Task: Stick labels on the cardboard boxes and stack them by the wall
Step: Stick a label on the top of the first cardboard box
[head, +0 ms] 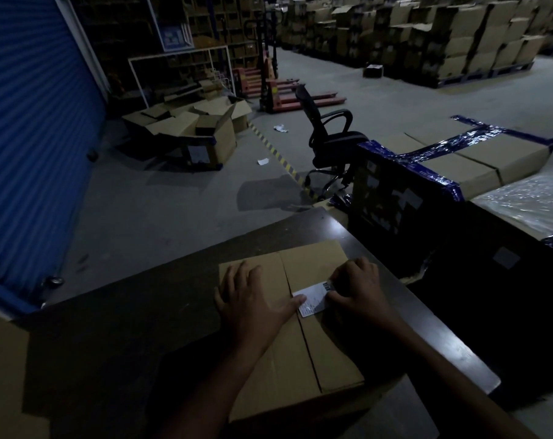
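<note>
A single head-worn wide-angle view looks forward and down, close over the dark table (edges visibly bowed), with the warehouse floor stretching beyond.

Dim warehouse floor, non-task items
Black office chair beside yellow-black floor stripe; red pallet jack behind; blue roller shutter left.

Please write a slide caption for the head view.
Both hands, left and right, press a label onto a box on the table.
</note>
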Demonstrator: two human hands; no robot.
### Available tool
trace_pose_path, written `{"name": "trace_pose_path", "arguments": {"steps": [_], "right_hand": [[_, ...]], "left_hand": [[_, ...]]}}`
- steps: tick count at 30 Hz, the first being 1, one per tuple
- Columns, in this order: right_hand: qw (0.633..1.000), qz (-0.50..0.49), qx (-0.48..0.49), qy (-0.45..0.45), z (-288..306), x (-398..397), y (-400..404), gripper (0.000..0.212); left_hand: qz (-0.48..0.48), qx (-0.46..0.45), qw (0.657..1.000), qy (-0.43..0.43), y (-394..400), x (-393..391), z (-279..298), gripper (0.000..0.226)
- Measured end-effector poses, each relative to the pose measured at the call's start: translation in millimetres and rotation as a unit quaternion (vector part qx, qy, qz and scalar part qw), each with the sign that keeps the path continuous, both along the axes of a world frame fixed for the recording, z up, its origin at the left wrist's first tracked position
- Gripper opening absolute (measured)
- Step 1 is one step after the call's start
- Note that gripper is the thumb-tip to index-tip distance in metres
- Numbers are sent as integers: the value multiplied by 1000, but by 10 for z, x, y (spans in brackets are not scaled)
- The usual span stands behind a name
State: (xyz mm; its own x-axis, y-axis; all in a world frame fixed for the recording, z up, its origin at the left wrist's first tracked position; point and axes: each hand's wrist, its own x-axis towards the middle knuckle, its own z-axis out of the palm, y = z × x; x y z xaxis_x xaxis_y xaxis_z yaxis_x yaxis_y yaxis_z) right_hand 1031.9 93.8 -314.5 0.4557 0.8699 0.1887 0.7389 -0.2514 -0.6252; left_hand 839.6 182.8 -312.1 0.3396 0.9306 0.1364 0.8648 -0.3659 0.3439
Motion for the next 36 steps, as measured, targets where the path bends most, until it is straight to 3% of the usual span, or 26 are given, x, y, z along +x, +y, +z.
{"name": "trace_pose_path", "arguments": {"steps": [5, 10, 15, 22, 26, 31, 36], "right_hand": [[1000, 11, -8, -11, 14, -6, -5, 55], [1000, 4, 1, 10, -6, 17, 3, 48], [1000, 19, 3, -25, 7, 13, 3, 58], [1000, 16, 5, -15, 8, 27, -13, 53], [1000, 18, 3, -16, 10, 22, -11, 35], [999, 16, 15, 41, 25, 45, -71, 40], [998, -25, 16, -53, 15, -171, -275, 33]], "left_hand": [[1, -1, 1000, 7, -21, -9, 33, 114], [-2, 2, 1000, -5, -30, -12, 40, 113], [-6, -12, 1000, 9, -26, -17, 40, 108], [-5, -20, 1000, 10, -35, -4, 74, 104], [-3, -17, 1000, 11, -27, -1, 67, 103], [-3, -26, 1000, 11, -17, -2, 52, 109], [-13, -28, 999, 16, -10, -23, 65, 114]]}}
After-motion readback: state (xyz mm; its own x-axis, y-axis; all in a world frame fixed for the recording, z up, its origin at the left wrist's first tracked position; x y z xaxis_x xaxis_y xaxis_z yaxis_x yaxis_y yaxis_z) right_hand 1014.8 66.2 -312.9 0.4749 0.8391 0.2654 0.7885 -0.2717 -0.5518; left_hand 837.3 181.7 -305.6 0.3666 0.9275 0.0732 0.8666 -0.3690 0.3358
